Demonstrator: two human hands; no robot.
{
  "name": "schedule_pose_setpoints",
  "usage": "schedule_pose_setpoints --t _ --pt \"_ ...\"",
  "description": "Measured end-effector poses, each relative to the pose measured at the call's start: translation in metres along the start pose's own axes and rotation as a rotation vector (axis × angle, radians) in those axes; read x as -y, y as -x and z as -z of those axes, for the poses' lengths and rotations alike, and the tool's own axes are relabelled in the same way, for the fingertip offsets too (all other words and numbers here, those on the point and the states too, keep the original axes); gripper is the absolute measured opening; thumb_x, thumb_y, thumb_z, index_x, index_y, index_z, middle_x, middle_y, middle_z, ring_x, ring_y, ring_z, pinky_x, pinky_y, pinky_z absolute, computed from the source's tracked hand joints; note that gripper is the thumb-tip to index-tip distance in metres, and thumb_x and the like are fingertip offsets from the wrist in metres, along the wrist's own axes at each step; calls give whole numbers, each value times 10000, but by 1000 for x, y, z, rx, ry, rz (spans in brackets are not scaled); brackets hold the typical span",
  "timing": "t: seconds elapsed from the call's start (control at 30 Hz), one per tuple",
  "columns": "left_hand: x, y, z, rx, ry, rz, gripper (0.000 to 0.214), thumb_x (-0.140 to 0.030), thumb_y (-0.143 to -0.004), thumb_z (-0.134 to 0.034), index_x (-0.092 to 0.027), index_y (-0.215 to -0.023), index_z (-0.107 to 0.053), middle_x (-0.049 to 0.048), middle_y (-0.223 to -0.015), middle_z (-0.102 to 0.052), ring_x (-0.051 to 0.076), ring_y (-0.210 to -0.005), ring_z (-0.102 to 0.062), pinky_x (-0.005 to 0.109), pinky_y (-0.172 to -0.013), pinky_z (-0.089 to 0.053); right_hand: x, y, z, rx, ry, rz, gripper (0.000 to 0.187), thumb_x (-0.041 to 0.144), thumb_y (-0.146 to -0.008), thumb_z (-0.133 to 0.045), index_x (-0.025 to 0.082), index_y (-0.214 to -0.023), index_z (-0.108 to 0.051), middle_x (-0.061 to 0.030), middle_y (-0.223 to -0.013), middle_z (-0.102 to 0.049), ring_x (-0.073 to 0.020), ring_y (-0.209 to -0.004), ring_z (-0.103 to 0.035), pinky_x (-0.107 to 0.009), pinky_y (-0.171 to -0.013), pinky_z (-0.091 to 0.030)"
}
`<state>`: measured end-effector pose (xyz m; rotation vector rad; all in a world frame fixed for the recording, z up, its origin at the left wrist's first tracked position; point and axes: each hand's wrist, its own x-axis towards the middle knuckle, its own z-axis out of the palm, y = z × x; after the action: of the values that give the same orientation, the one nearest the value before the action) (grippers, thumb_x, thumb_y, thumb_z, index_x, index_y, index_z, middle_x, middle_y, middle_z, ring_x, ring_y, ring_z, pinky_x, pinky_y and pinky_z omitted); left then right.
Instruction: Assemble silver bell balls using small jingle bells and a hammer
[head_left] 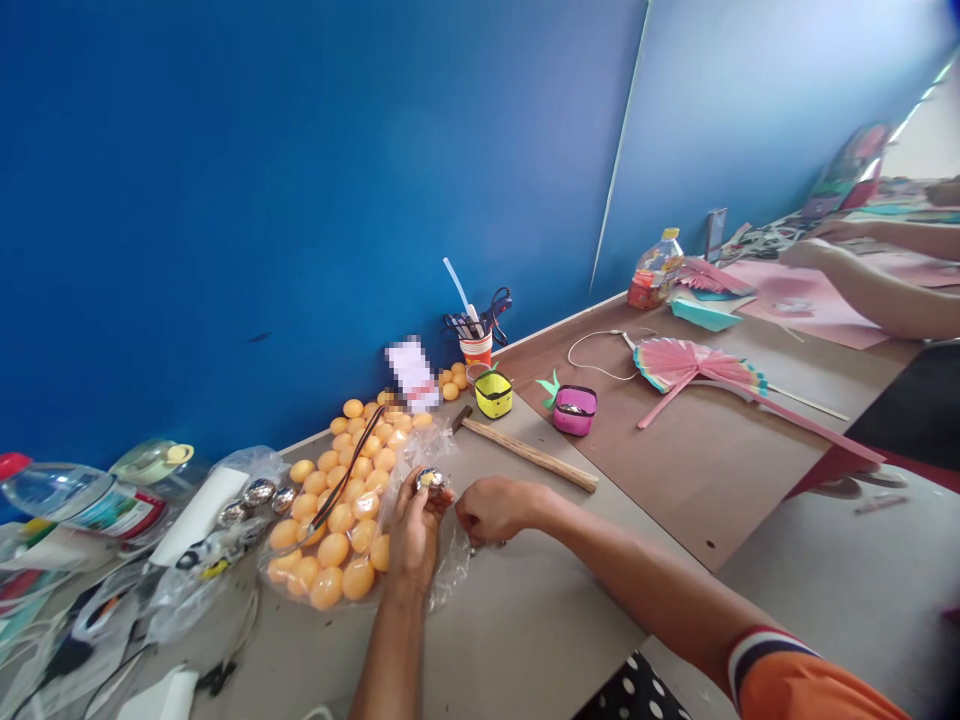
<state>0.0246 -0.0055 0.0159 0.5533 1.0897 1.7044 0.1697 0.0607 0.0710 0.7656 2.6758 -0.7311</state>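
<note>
My left hand [412, 530] is closed round a small shiny silver ball [430, 483], held up at its fingertips over a clear plastic bag [334, 520] full of several orange ping-pong balls. My right hand [491, 510] is curled into a loose fist just to the right, resting near the table; whatever it holds is hidden. Three more silver balls [259, 495] lie left of the bag. A wooden-handled hammer [525, 452] lies just beyond my right hand.
A yellow box [493, 394], a pink box [574, 410], a cup of pens and scissors [476, 340] and a pink paper fan [686, 365] sit further right. Another person's arms [870, 270] work over pink paper. Bottles and bags [90, 500] crowd the left. Blue wall behind.
</note>
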Motion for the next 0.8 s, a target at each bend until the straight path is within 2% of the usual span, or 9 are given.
schedule_pose_setpoints --t 0.23,0.37,0.53,0.67,0.8 --pt "-1 -1 -1 -22 12 10 453 -323 -640 -773 -197 -1062 -668 6 -787 -732 188 -670 -695 392 -764 -562 -4 -2 -4 -126 68 -56 267 166 -841 -584 161 -1025 -777 -134 -1001 -784 -245 -841 -717 -261 -593 -409" --pt "-1 -2 0 -36 14 14 439 -324 -639 -782 -197 -1046 -678 3 -806 -733 181 -668 -687 390 -771 -564 -16 -4 -2 -170 12 -85 254 145 -843 -576 167 -1006 -769 -121 -985 -784 -236 -828 -705 -259 -588 -398" --pt "-1 -1 -2 -58 21 3 443 -324 -645 -781 -185 -1056 -687 10 -810 -725 174 -667 -683 368 -737 -563 -26 -3 2 -232 -102 2 227 128 -840 -566 177 -942 -763 -69 -968 -782 -192 -842 -680 -237 -651 -418" --pt "-2 0 -2 -52 33 6 428 -309 -638 -786 -188 -1037 -687 14 -809 -726 177 -672 -688 368 -739 -563 -18 0 3 -210 -85 -8 215 187 -822 -611 190 -974 -763 -70 -986 -778 -204 -845 -684 -243 -643 -421" --pt "-1 -1 0 -41 19 8 437 -313 -638 -781 -197 -1049 -687 13 -804 -729 191 -690 -692 374 -738 -562 -5 -3 -3 -187 22 -32 254 155 -791 -619 195 -990 -772 -91 -970 -773 -222 -831 -696 -254 -631 -436"
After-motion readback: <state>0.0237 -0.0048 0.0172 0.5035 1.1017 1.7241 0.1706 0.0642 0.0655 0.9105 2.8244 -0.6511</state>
